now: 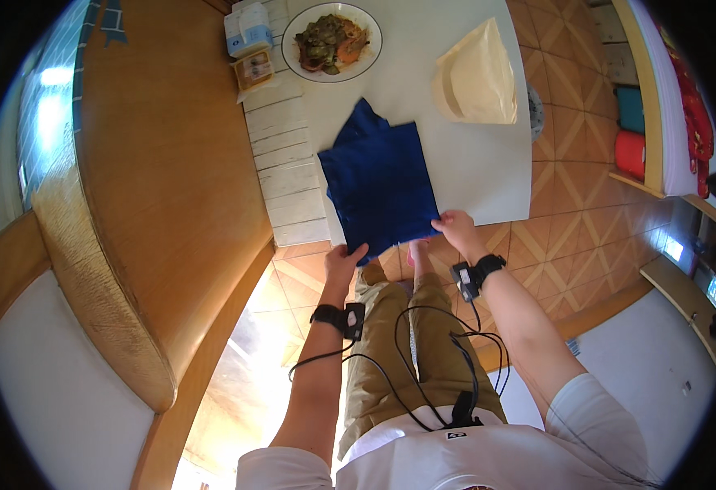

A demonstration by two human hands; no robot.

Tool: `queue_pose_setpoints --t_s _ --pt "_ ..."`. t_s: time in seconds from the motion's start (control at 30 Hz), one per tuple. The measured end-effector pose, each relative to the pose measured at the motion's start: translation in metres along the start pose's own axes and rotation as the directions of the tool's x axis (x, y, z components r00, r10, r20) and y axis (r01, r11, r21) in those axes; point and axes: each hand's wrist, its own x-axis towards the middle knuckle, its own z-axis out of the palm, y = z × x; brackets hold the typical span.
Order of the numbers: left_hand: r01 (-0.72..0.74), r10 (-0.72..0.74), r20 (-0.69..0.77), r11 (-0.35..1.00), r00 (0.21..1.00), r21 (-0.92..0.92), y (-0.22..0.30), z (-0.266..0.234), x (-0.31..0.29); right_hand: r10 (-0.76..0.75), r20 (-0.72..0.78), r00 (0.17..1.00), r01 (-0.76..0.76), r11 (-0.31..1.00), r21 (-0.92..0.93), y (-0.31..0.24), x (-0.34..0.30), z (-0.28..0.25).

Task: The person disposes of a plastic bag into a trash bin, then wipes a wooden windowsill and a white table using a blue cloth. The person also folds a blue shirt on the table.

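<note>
A dark blue cloth garment (382, 184) lies folded into a rough square on the white table (488, 175), with one part sticking out at its far left corner. Its near edge hangs at the table's front. My left hand (345, 265) pinches the near left corner between thumb and fingers. At the near right corner, my right hand (457, 229) grips the cloth the same way. Both wrists wear black straps with small boxes and cables. What kind of garment it is cannot be made out.
Beyond the cloth stands a white plate of food (332, 42). A cream paper bag (482, 77) lies at the far right of the table. A tissue pack (248, 29) and a small packaged box (254, 71) sit at the far left, beside a brown wooden panel (166, 147).
</note>
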Motion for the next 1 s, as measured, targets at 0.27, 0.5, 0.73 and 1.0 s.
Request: queue_pose_setpoints --t_s 0.27,0.5,0.73,1.0 --pt "0.086 -0.089 -0.017 0.984 0.996 -0.157 0.063 -0.019 -0.047 0.312 0.186 0.932 -0.361 0.734 0.576 -0.028 -0.043 -0.029" --pt "-0.459 0.419 -0.187 0.806 0.888 -0.372 0.14 -0.028 0.028 0.144 0.102 0.984 -0.173 0.676 0.716 -0.082 0.063 -0.062" --pt "-0.025 0.159 -0.395 0.946 0.905 0.324 0.102 0.002 0.054 0.016 -0.219 0.976 0.026 0.982 0.188 -0.054 0.092 -0.017" --pt "-0.04 0.126 -0.271 0.953 0.954 0.3 0.101 0.032 0.092 -0.095 -0.249 0.964 0.145 0.971 0.192 -0.076 0.114 -0.002"
